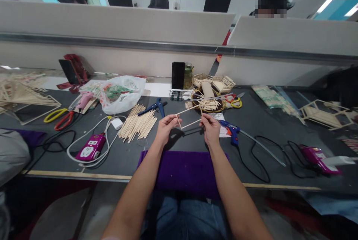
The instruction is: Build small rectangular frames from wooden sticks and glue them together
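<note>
A four-sided frame of thin wooden sticks (191, 124) is held up over the table between my two hands. My left hand (167, 125) pinches its left side, and my right hand (210, 126) pinches the right side. Beneath my wrists lies a purple cloth (184, 169) at the table's front edge. To the left is a pile of loose wooden sticks (137, 124), with a blue cutter tool (159, 107) lying against its far end. Close to my right hand rests a blue glue gun (233, 131) with a clear glue stick in its back.
Behind my hands sits a round basket (197, 102) with short sticks, near red-and-yellow scissors (235, 100). A phone (178, 75) leans upright against a jar. Left are a plastic bag (123, 94) and a magenta power strip (92, 146) with looped cable. Another magenta power strip (320, 159) lies right.
</note>
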Action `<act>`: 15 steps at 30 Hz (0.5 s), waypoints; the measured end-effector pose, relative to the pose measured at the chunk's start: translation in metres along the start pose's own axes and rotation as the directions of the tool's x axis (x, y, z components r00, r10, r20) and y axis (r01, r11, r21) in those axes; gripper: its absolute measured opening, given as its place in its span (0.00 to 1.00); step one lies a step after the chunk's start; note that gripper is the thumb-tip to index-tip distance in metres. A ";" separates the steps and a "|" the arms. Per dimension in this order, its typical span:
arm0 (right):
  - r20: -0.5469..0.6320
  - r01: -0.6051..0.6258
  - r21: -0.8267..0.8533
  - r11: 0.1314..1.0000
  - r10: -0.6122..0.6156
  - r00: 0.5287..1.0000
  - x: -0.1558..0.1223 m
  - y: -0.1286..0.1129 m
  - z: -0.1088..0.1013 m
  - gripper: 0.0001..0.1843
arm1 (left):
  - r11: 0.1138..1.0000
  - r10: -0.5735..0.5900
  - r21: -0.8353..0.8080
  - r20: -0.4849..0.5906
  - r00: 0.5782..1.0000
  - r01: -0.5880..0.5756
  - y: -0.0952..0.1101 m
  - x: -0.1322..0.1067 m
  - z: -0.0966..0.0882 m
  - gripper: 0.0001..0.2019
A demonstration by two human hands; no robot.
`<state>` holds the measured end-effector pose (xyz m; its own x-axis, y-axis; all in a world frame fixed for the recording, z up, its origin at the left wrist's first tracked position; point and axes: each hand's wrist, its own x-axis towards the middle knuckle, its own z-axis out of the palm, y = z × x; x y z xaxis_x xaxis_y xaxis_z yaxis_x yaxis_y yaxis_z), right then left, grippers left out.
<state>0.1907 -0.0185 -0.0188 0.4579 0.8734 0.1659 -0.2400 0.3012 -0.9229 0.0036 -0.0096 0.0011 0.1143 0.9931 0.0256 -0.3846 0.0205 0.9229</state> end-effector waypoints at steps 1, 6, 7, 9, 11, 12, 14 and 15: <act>0.003 0.005 -0.004 1.000 -0.005 1.000 0.000 0.000 0.000 0.14 | 1.000 0.002 -0.002 -0.002 1.000 -0.002 0.000 0.000 0.000 0.18; -0.010 0.032 -0.037 0.999 -0.032 0.999 0.001 0.001 -0.002 0.13 | 1.000 -0.022 -0.003 0.017 1.000 0.022 0.004 -0.001 0.001 0.20; -0.018 0.042 -0.045 0.998 -0.043 0.999 0.002 0.001 -0.001 0.13 | 0.999 -0.037 0.013 0.021 0.999 0.036 0.005 -0.001 0.002 0.20; -0.029 0.059 -0.057 0.997 -0.061 0.998 0.003 -0.001 -0.001 0.12 | 0.995 -0.076 0.061 0.020 0.997 0.074 0.006 0.000 0.002 0.21; -0.039 0.055 -0.042 0.998 -0.057 0.998 0.004 -0.004 0.000 0.14 | 0.990 -0.109 0.091 -0.006 0.994 0.109 0.005 0.001 0.002 0.21; -0.046 0.046 -0.020 0.999 -0.047 0.998 0.004 -0.006 0.000 0.15 | 0.989 -0.121 0.088 -0.022 0.992 0.122 0.004 0.001 0.001 0.21; -0.052 0.020 0.026 0.999 -0.019 0.998 0.003 -0.009 0.001 0.18 | 0.989 -0.135 0.050 -0.055 0.989 0.138 0.002 0.003 0.001 0.20; -0.034 0.003 0.032 0.999 -0.002 0.999 0.001 -0.010 0.001 0.18 | 0.989 -0.141 0.023 -0.073 0.987 0.143 0.001 0.003 0.000 0.20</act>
<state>0.1925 -0.0203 -0.0093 0.4870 0.8594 0.1560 -0.2656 0.3159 -0.9109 0.0037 -0.0065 0.0026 0.1008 0.9860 -0.1331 -0.3428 0.1600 0.9257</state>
